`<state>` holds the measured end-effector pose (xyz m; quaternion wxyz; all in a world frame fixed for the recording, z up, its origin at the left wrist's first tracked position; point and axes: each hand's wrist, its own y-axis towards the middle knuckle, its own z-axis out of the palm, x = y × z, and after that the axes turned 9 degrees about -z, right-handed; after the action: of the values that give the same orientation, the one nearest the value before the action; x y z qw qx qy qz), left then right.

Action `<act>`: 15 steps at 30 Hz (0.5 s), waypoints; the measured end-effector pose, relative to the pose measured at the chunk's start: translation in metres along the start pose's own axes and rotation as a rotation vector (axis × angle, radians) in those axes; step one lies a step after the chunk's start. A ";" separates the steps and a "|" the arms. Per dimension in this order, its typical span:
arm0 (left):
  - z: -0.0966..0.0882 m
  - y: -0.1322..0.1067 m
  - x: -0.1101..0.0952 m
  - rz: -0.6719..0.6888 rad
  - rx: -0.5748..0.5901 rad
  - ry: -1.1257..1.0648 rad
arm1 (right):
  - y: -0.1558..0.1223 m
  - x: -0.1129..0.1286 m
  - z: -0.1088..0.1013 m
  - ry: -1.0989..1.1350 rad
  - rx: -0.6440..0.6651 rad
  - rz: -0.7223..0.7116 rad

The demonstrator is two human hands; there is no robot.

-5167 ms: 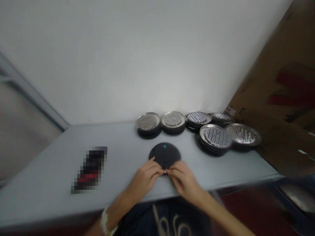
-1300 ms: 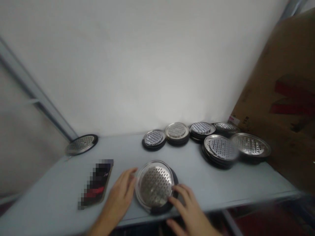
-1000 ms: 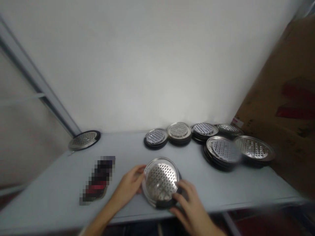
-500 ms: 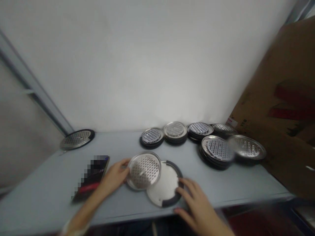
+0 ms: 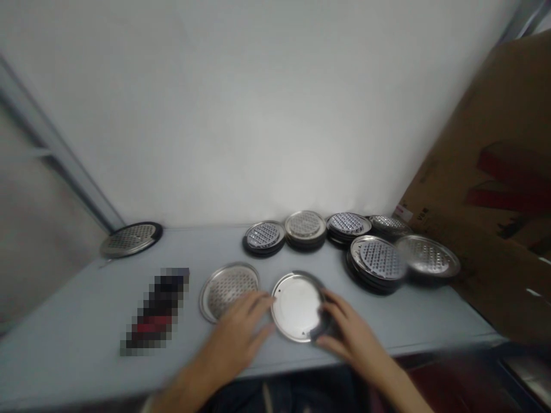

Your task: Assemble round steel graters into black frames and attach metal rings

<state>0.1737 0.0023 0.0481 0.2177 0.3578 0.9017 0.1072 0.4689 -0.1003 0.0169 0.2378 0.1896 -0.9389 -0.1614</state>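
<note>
A shiny round metal plate [image 5: 295, 310], solid-faced with small holes near its edge, is in front of me. A black strip [image 5: 321, 330] runs along its right edge. My right hand [image 5: 346, 335] grips that edge, fingers at the side and thumb near the front. My left hand [image 5: 239, 335] is at the plate's left edge, fingers apart, the fingertips at or close to the rim. Left of the plate a perforated round metal disc [image 5: 226, 285], like a grater, lies on the table; my left hand covers its lower right part.
Stacks of round graters [image 5: 263, 236] with black edging line the table's back and right, including a near stack [image 5: 377, 261]. Another perforated disc [image 5: 131, 240] leans at the far left. A pixelated dark and red object [image 5: 157, 312] lies at left. A cardboard box [image 5: 486, 241] stands at right.
My left hand has let go of the perforated disc, which now lies farther left, apart from the solid plate. That hand has moved right to the plate, now turned and slightly farther right.
</note>
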 end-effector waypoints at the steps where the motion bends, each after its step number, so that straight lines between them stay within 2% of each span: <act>1: 0.004 -0.001 -0.012 0.064 0.079 -0.025 | 0.002 -0.002 -0.001 -0.012 -0.006 -0.007; 3: 0.011 -0.002 -0.025 0.109 0.150 -0.049 | 0.003 -0.010 -0.001 -0.049 -0.025 -0.009; 5: 0.013 -0.004 -0.022 0.091 0.146 -0.060 | 0.002 -0.021 0.000 -0.090 -0.049 0.007; 8: 0.007 -0.008 0.000 0.028 0.118 -0.101 | -0.003 -0.033 0.005 -0.142 -0.078 0.044; 13: -0.008 -0.014 0.033 -0.027 0.169 -0.155 | 0.005 -0.044 0.010 -0.197 -0.097 0.100; 15: -0.010 -0.012 0.045 -0.094 0.093 -0.112 | 0.012 -0.046 0.009 -0.243 -0.136 0.122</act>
<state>0.1328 0.0243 0.0383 0.2558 0.3303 0.9079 0.0347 0.4984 -0.0684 -0.0036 0.1439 0.0948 -0.9574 -0.2315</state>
